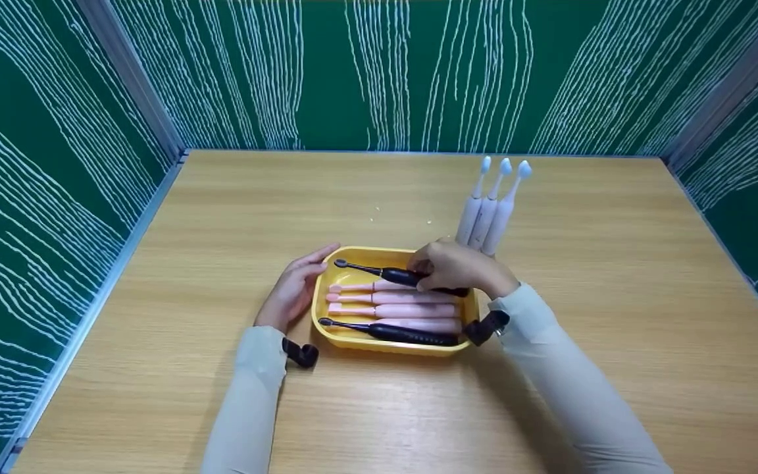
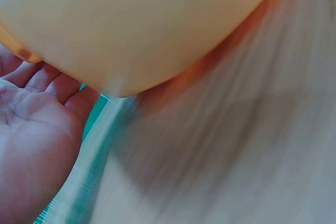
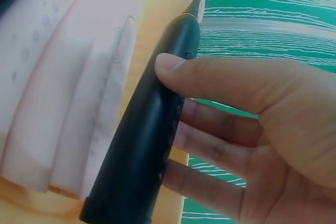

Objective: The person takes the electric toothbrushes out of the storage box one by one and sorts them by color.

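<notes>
A yellow plastic basket (image 1: 392, 349) sits on the table with several electric toothbrushes lying side by side in it. At its left end my left hand (image 1: 290, 293) rests against the outer wall, fingers extended, fingertips partly hidden behind the basket in the left wrist view. My right hand (image 1: 459, 266) pinches the handle of a black electric toothbrush (image 3: 139, 135) along the basket's far side, its brush head pointing left. Nearer me lie several pink electric toothbrushes (image 1: 415, 311), and by the near wall another black electric toothbrush (image 1: 412, 334).
Beyond my right hand, three white electric toothbrushes (image 1: 484, 220) stand close together, their lower ends hidden by the hand. Small white specks (image 1: 429, 222) dot the wooden table (image 1: 254, 204). Green panels (image 1: 333, 79) with white lines enclose the table's back and sides.
</notes>
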`<move>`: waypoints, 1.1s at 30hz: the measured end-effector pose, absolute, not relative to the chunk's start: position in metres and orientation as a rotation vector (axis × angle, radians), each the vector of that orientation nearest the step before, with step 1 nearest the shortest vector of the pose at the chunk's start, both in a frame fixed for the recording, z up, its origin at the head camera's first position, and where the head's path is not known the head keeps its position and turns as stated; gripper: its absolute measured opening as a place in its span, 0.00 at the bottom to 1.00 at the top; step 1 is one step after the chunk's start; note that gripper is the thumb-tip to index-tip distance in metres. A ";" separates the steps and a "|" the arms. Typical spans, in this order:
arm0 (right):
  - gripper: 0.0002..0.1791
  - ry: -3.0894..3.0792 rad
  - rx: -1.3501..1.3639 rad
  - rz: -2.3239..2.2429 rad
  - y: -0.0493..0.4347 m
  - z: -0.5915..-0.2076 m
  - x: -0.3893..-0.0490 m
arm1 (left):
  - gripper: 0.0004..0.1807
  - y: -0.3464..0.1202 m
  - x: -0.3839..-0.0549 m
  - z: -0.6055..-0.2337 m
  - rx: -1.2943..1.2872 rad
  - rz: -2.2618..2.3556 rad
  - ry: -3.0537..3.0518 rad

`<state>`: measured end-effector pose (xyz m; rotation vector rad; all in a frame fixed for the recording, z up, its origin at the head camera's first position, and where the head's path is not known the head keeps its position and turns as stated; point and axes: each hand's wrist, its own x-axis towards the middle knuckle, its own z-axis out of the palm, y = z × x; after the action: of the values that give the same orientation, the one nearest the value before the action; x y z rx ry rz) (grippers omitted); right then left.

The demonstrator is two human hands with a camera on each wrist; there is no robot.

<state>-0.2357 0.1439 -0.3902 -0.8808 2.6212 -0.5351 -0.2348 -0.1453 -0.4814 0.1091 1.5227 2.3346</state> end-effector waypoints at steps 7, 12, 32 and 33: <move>0.17 2.650 -0.862 -0.569 0.146 -0.386 -0.234 | 0.26 -0.145 -0.235 -0.480 0.096 2.334 1.523; 0.16 2.673 -0.860 -0.583 0.147 -0.385 -0.233 | 0.26 -0.145 -0.235 -0.479 0.105 2.330 1.518; 0.17 2.791 -0.907 -0.630 0.155 -0.377 -0.227 | 0.27 -0.145 -0.235 -0.479 0.091 2.335 1.504; 0.17 2.796 -0.910 -0.635 0.156 -0.377 -0.227 | 0.27 -0.145 -0.235 -0.479 0.096 2.333 1.506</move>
<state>-0.2269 0.1556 -0.3773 -0.9095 2.7961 -0.6351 -0.2346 -0.1453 -0.4791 0.0957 1.5056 2.3328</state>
